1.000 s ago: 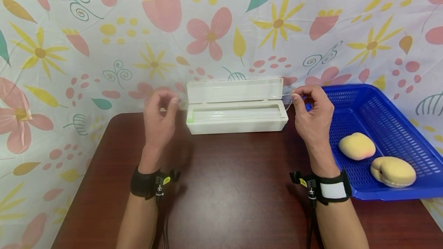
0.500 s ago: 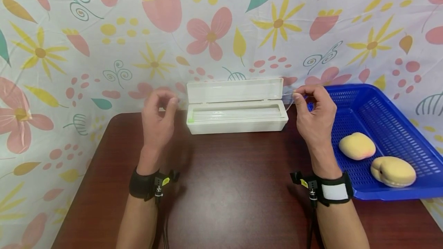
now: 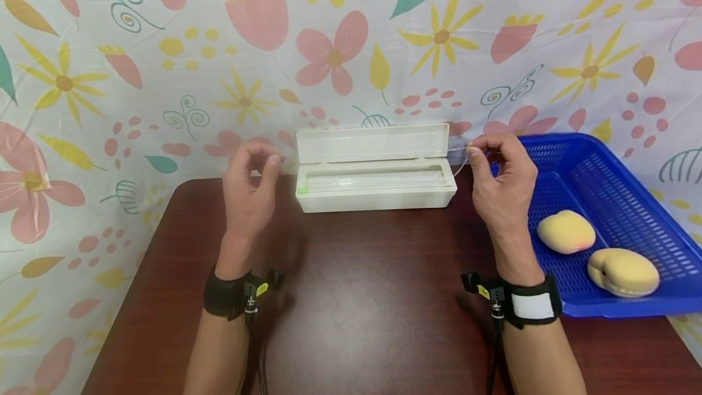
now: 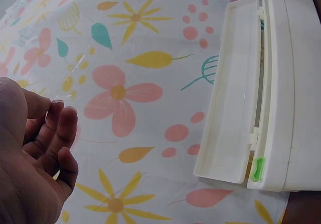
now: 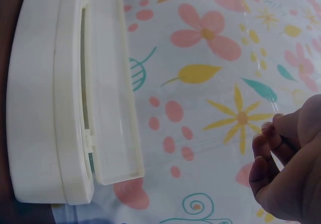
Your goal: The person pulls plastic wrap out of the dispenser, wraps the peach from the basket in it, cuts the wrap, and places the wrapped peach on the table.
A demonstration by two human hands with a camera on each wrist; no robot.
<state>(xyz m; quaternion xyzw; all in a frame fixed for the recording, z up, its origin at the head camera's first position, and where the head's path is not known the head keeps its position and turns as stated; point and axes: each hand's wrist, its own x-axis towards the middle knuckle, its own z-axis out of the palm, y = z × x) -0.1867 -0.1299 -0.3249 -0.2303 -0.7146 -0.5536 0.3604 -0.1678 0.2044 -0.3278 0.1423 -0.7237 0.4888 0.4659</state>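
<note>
A white cling film dispenser box (image 3: 375, 201) stands at the back of the table, its lid (image 3: 373, 144) raised. A small green cutter slider (image 4: 258, 169) sits at the box's left end. My left hand (image 3: 249, 191), left of the box, pinches clear cling film (image 4: 76, 67) between thumb and forefinger. On the other side, my right hand (image 3: 504, 185) pinches the film's right edge the same way, beside the blue basket. Glints of the transparent sheet show near both hands; most of it is barely visible against the patterned cloth.
A blue plastic basket (image 3: 647, 200) on the right holds a yellow peach-like fruit (image 3: 566, 232) and a second, creased one (image 3: 623, 272). Floral cloth (image 3: 334, 17) hangs behind the dark brown table (image 3: 351, 309). Wrist camera cables run along both forearms.
Both hands have drifted slightly apart, the left one leftward and the right one rightward, still pinching the film. The box and the basket have stayed in place.
</note>
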